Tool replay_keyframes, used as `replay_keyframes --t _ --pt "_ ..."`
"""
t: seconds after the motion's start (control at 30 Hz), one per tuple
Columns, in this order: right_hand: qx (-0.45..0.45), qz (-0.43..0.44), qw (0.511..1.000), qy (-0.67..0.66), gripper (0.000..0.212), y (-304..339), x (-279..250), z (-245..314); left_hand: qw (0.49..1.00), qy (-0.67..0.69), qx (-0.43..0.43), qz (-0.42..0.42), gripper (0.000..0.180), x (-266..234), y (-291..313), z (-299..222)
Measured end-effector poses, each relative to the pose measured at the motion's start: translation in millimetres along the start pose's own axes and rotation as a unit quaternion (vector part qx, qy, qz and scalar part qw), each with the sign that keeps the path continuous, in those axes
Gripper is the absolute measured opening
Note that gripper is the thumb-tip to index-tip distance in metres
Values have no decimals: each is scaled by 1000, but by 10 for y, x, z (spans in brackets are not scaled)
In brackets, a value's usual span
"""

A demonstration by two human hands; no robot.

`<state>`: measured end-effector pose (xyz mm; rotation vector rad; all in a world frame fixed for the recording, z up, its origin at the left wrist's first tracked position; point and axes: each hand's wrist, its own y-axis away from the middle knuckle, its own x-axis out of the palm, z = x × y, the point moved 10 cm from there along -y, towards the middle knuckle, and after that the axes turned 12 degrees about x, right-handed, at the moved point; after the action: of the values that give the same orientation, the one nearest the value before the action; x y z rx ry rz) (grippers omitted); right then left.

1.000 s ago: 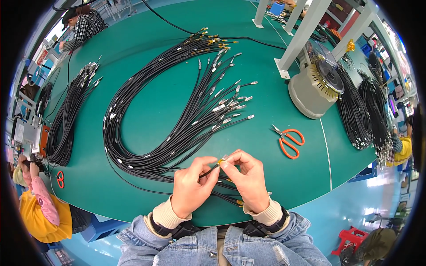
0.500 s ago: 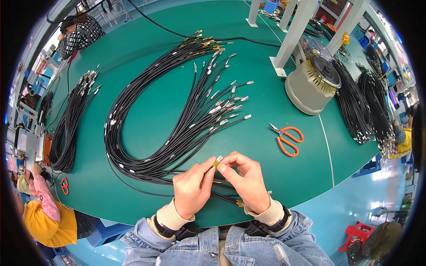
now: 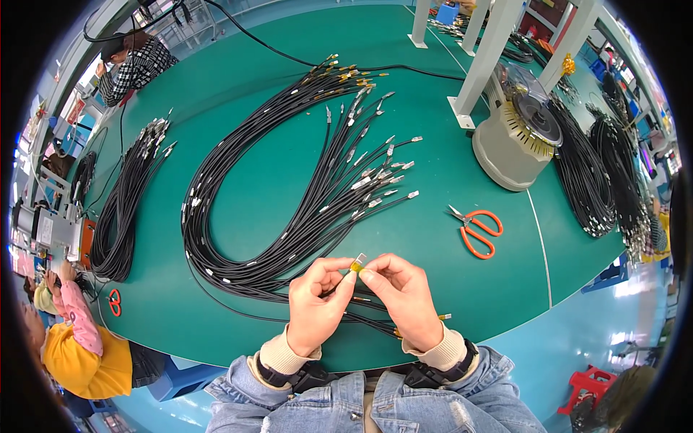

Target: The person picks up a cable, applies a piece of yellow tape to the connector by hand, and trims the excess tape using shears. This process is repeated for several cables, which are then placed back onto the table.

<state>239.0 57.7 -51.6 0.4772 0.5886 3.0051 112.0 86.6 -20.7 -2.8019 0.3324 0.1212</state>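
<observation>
Both hands pinching one cable end (image 3: pixel 356 265) just below the black cable bundle (image 3: pixel 289 209): left hand (image 3: pixel 317 303) gripping, right hand (image 3: pixel 406 294) fingertips seating the yellow piece. Best keeping it steady, aligned.

- the black cables (image 3: pixel 289 216) are looking like matt rubber or plastic, with small shiny metal ends.
- the small yellow piece (image 3: pixel 356 268) between the fingertips is looking like glossy plastic, with a bright metal tip.
- the table (image 3: pixel 238 86) is showing a smooth green matt surface.
- the scissors (image 3: pixel 474 229) are having orange glossy plastic handles and metal blades.
- the sleeves (image 3: pixel 375 404) are being blue denim cloth, with beige knitted cuffs.
- the round machine (image 3: pixel 516 137) is looking like grey painted metal.
</observation>
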Motion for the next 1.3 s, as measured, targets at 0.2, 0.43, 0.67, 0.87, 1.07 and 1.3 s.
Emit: replay_keyframes --t 0.2,0.43,0.67,0.87,1.07,1.3 --pt "-14 -8 1000 9 8 -10 -36 30 1000 16 -13 1 10 11 -27 10" --pt "-19 -7 1000 2 7 -12 -19 40 1000 -18 10 13 7 3 -23 -62" --pt "-52 -5 999 0 7 -9 22 42 999 -33 10 42 10 23 0 -53" --pt "-67 -7 998 -8 6 7 26 54 998 -35 19 57 14 34 1 -66" --pt "-69 -7 998 -4 5 20 14 62 995 3 -18 100 15 76 10 10" --pt "-52 -1 999 -16 6 35 10 43 978 111 -94 152 23 157 28 94"
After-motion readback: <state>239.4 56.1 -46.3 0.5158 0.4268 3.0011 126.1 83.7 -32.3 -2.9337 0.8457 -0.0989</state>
